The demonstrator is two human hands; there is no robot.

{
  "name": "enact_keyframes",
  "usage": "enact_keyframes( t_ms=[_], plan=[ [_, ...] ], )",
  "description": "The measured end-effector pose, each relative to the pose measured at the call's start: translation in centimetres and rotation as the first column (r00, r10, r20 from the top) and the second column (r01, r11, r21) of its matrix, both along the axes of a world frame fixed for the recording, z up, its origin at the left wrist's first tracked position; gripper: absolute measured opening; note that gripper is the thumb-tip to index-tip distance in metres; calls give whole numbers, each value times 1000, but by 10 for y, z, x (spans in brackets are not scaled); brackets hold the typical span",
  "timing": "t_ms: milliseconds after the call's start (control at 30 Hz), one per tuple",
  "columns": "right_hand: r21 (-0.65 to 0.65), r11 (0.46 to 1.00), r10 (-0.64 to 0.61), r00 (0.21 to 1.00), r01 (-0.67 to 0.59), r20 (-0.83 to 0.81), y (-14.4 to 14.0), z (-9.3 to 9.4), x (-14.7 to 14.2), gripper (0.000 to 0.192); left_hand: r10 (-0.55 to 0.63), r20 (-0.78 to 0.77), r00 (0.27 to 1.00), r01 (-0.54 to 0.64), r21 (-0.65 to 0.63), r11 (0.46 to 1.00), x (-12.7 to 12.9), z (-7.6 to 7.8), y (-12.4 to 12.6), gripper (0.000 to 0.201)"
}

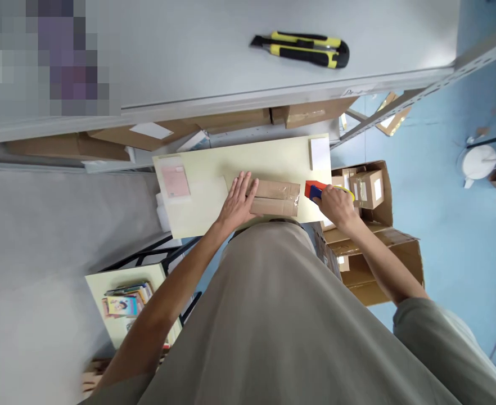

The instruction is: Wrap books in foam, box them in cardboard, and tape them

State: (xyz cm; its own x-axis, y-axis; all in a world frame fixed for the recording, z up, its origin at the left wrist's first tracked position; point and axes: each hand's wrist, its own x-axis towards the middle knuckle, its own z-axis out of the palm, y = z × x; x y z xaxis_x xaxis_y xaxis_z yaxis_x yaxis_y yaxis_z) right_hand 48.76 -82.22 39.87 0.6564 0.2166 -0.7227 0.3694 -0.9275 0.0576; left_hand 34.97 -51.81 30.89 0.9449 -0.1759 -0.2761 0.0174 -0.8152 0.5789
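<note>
A small brown cardboard box (275, 198) lies on a cream tabletop (206, 169), with shiny clear tape across its right end. My left hand (238, 203) rests flat on the box's left part, fingers stretched out and spread. Just past the taped end, my right hand (336, 207) is closed around a red and blue tape dispenser (314, 189) with a yellow round edge showing beyond the fingers. The dispenser's red front points at the box and is a little apart from it. My fingers hide most of its handle.
A yellow and black utility knife (305, 49) lies on the grey shelf (180, 62) above the table. A pink sheet (176, 181) and a white pad (319, 154) are on the tabletop. Open cartons (385, 194) with small boxes stand at right; books (124, 304) lie lower left.
</note>
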Motion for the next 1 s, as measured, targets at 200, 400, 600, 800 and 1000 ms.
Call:
enact_keyframes(
  t_ms=[200, 400, 600, 800, 1000],
  plan=[
    [286, 958, -48, 980, -9, 192, 21, 71, 14, 54, 46, 230, 972, -60, 54, 997, 7, 63, -20, 116],
    [611, 713, 25, 884, -344, 468, 158, 131, 63, 52, 237, 499, 834, -289, 27, 957, 84, 130, -4, 93],
    [564, 690, 78, 821, -454, 566, 265, 156, 97, 62, 410, 593, 693, -461, -73, 884, 144, 130, 55, 93],
    [526, 713, 130, 824, -464, 552, 274, 150, 93, 58, 431, 504, 748, -407, -164, 898, 117, 94, 56, 75],
    [597, 767, -85, 885, -235, 458, 168, 62, 35, 78, 642, -17, 767, -606, -347, 715, 14, 9, 47, 55]
  ],
)
